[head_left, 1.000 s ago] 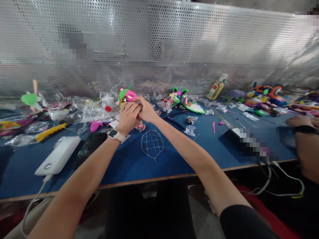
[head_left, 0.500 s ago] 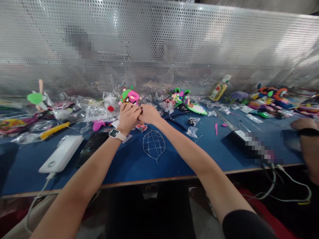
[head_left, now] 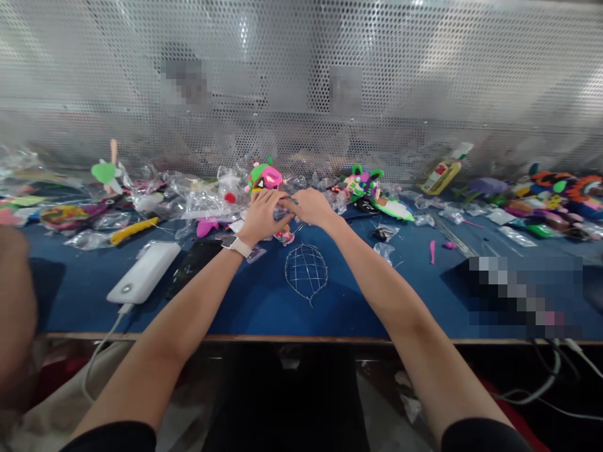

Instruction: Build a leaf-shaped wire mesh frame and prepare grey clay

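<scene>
My left hand (head_left: 264, 216), with a watch on its wrist, meets my right hand (head_left: 311, 207) above the far-middle part of the blue table. The fingers of both hands are bent towards each other, and what they pinch is too small and hidden to make out. Right behind them is a pink and green clay figure (head_left: 269, 177), partly covered by my left fingers. A small multicoloured piece (head_left: 284, 235) lies just below the hands. Nearer to me, a leaf-shaped wire frame (head_left: 306, 271) with a mesh of crossing wires rests flat on the table.
A white power bank (head_left: 144, 273), a dark phone (head_left: 195, 267) and a yellow-handled cutter (head_left: 134, 231) lie to the left. Plastic wrappers (head_left: 200, 198), a green-eared clay figure (head_left: 365, 185) and a yellow bottle (head_left: 443, 176) line the perforated metal panel (head_left: 282, 125). Another person's arm (head_left: 16, 307) shows at left.
The view has swung left, so things appear further right. My hands stay together, with the left thumb now more spread from its fingers. Another person's arm has appeared at the left edge.
</scene>
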{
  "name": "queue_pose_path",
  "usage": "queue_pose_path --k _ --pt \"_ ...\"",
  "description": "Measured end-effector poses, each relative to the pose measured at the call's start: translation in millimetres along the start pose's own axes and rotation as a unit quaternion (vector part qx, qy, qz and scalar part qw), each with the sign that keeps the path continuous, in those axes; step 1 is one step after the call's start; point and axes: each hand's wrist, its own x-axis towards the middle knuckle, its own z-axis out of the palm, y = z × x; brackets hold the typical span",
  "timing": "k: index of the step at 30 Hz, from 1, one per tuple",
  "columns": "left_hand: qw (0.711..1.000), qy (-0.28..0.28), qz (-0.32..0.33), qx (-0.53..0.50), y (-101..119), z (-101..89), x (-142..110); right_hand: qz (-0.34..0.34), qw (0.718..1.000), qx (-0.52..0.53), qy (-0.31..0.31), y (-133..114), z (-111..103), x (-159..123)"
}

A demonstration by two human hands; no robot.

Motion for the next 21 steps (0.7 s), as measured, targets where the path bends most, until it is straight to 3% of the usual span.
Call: queue_pose_path --k 5,11,16,21 --pt "0.999 -0.004 -0.025 -0.030 -6.5 5.5 2.6 -0.029 0.999 0.044 -0.009 3.3 3.2 0.9" --pt "1.000 0.000 -0.006 -0.005 -5.6 3.9 9.2 0.008 0.992 0.128 0.019 1.1 -0.4 -0.7" --pt "1.000 0.014 -0.019 -0.007 -4.1 1.3 14.4 -0.014 0.994 0.109 0.002 2.9 -15.4 2.9" --pt "0.997 0.030 -0.043 -0.048 1.5 3.6 16.1 -0.029 0.998 0.052 0.033 9.7 -34.7 3.6"
